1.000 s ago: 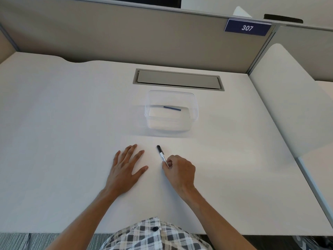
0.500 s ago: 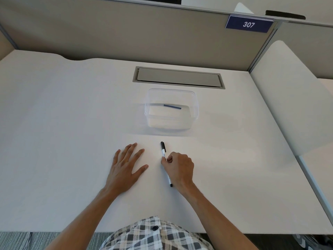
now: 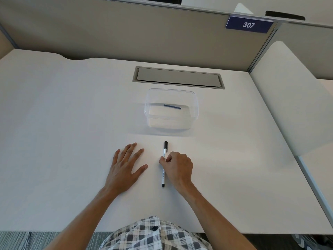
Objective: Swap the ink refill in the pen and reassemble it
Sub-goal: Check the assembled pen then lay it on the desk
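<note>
The pen (image 3: 164,164) lies lengthwise on the white worktop (image 3: 63,123), black cap pointing away from the person, its barrel running under the grip of the right hand (image 3: 177,166). That hand's curled fingers (image 3: 166,159) pinch the barrel near its middle, so the cap shows beyond the knuckles and the tail end shows nearer the body. The left hand (image 3: 124,166) rests flat on the worktop just beside the pen, fingers straight and spread, holding nothing.

There is one pen, one clear plastic box (image 3: 172,110) and one dark blue refill (image 3: 172,106) lying inside that box. The box stands beyond the pen's cap, apart from it, with nothing between them. Behind the box a grey cable hatch (image 3: 178,77) is set into the worktop. A beige partition (image 3: 117,33) closes the far edge and carries a blue sign (image 3: 248,24) reading 307.
</note>
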The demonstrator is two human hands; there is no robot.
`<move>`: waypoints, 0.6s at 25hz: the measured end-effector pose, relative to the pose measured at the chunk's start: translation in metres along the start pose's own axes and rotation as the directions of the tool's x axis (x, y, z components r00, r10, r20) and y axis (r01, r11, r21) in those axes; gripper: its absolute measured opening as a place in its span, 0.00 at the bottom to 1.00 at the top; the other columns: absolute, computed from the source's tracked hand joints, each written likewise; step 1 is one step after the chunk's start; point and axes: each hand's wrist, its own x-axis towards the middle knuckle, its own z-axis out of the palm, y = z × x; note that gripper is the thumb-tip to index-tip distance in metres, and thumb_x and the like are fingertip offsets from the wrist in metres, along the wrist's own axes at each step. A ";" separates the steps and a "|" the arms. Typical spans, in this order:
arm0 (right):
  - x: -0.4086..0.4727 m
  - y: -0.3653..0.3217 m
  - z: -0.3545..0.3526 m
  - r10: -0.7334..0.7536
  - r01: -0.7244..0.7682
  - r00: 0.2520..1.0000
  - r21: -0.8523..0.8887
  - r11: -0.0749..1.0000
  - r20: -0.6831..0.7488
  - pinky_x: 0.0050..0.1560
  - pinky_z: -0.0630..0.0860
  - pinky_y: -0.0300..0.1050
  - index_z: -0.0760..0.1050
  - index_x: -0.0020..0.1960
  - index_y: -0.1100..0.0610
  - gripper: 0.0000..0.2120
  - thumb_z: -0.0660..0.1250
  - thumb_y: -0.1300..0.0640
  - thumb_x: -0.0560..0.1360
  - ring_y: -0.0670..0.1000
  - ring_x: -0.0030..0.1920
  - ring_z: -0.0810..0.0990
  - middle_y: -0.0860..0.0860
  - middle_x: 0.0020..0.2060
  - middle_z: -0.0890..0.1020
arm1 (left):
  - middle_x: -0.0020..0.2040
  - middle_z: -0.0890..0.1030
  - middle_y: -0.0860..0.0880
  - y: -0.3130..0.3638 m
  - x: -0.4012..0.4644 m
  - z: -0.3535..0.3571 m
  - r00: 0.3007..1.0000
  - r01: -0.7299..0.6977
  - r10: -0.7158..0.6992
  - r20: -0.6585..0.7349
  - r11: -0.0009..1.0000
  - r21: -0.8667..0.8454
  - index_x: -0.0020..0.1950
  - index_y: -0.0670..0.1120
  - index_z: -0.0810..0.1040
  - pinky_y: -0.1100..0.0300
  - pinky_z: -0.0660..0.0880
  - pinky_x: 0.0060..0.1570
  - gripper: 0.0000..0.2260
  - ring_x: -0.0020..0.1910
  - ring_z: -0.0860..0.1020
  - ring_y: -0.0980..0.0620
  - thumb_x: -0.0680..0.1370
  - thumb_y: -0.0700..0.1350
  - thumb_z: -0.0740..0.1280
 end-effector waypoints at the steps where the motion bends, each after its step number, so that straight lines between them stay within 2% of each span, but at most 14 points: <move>1: 0.000 0.000 0.000 0.002 -0.002 1.000 0.004 1.000 0.001 0.40 0.72 0.46 0.77 0.37 0.54 0.16 0.64 0.44 0.75 0.56 0.37 0.81 0.50 0.32 0.83 | 0.79 0.57 0.51 0.000 0.000 0.000 1.000 0.001 -0.001 0.003 1.000 0.002 0.76 0.56 0.62 0.51 0.46 0.75 0.29 0.77 0.53 0.52 0.77 0.67 0.51; 4: 0.000 -0.001 -0.001 0.006 -0.006 1.000 0.018 1.000 -0.007 0.40 0.70 0.45 0.76 0.36 0.54 0.16 0.66 0.42 0.73 0.55 0.36 0.80 0.49 0.32 0.82 | 0.79 0.57 0.52 0.000 0.000 0.000 1.000 0.007 -0.007 0.010 1.000 0.004 0.76 0.56 0.62 0.51 0.46 0.75 0.29 0.77 0.52 0.53 0.77 0.67 0.50; 10: 0.001 0.001 0.000 0.003 -0.003 1.000 0.002 1.000 -0.028 0.41 0.72 0.45 0.79 0.41 0.54 0.13 0.65 0.45 0.74 0.56 0.38 0.81 0.49 0.35 0.84 | 0.79 0.57 0.51 0.000 0.001 0.000 1.000 0.002 -0.002 0.007 1.000 0.007 0.76 0.56 0.63 0.50 0.47 0.75 0.29 0.77 0.53 0.52 0.77 0.67 0.50; 15: 0.000 -0.001 -0.002 -0.002 0.002 1.000 0.008 1.000 -0.009 0.40 0.70 0.45 0.78 0.39 0.54 0.15 0.65 0.42 0.73 0.56 0.37 0.81 0.49 0.33 0.83 | 0.79 0.57 0.52 -0.001 0.000 -0.001 1.000 0.004 -0.004 0.017 1.000 0.020 0.76 0.56 0.61 0.50 0.46 0.76 0.30 0.77 0.52 0.52 0.77 0.67 0.50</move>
